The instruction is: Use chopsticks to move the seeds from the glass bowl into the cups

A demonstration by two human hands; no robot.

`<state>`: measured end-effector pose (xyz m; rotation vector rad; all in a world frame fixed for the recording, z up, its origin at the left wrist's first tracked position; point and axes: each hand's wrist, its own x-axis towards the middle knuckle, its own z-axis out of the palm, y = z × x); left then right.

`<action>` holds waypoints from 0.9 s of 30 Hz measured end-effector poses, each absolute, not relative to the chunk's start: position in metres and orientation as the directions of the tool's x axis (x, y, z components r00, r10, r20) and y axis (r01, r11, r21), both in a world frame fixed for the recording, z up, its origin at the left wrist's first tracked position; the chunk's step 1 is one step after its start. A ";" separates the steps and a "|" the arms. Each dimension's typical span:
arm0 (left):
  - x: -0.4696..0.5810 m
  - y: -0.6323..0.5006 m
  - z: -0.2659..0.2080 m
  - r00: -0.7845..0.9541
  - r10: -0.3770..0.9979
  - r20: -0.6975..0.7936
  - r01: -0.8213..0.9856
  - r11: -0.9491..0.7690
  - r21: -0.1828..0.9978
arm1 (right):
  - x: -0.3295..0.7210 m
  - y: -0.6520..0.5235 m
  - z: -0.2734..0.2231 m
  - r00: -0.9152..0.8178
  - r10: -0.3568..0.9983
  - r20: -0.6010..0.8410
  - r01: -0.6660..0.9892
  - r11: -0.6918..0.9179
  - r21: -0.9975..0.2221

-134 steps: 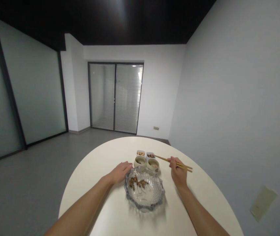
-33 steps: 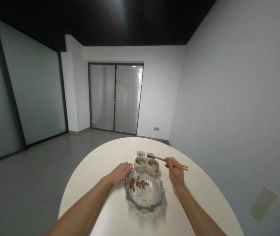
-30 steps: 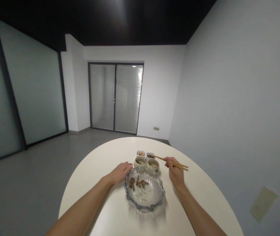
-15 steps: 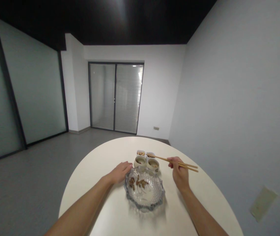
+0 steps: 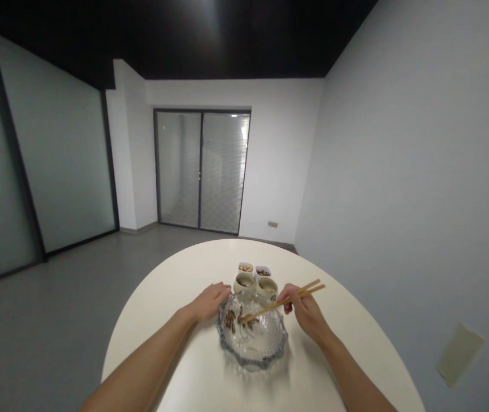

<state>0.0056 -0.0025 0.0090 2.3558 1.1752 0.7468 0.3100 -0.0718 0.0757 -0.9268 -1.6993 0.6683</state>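
A clear glass bowl (image 5: 265, 357) with a scalloped rim stands on the table in front of me. Small brown elongated pieces (image 5: 230, 320) lie in its far left part. My left hand (image 5: 210, 301) rests flat beside the bowl, fingers stretched out near its far left rim. My right hand (image 5: 299, 309) is closed around a pair of wooden chopsticks (image 5: 274, 305), to the right of the bowl. Their tips reach down to the brown pieces; whether they pinch one is too small to tell.
Behind the bowl stand two cream cups (image 5: 245, 281), (image 5: 267, 285). Farther back are a white dish of pale pieces (image 5: 246, 268) and a white dish of dark pieces (image 5: 263, 273). All sit on a round white table (image 5: 175, 366). A wall (image 5: 398, 200) rises at the right.
My right hand has moved left and nearer, swinging the chopstick tips from the far dark-filled dish into the glass bowl. My left hand has stayed in place.
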 end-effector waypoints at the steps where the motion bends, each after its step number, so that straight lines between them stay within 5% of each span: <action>1: 0.006 -0.002 0.008 0.503 0.817 0.281 0.602 -0.564 0.565 | 0.310 -0.072 0.076 -0.174 0.840 0.514 0.258 0.543 -0.799; 27: 0.005 -0.004 0.011 0.488 0.831 0.267 0.625 -0.546 0.558 | 0.308 -0.073 0.076 -0.138 0.818 0.558 0.268 0.573 -0.774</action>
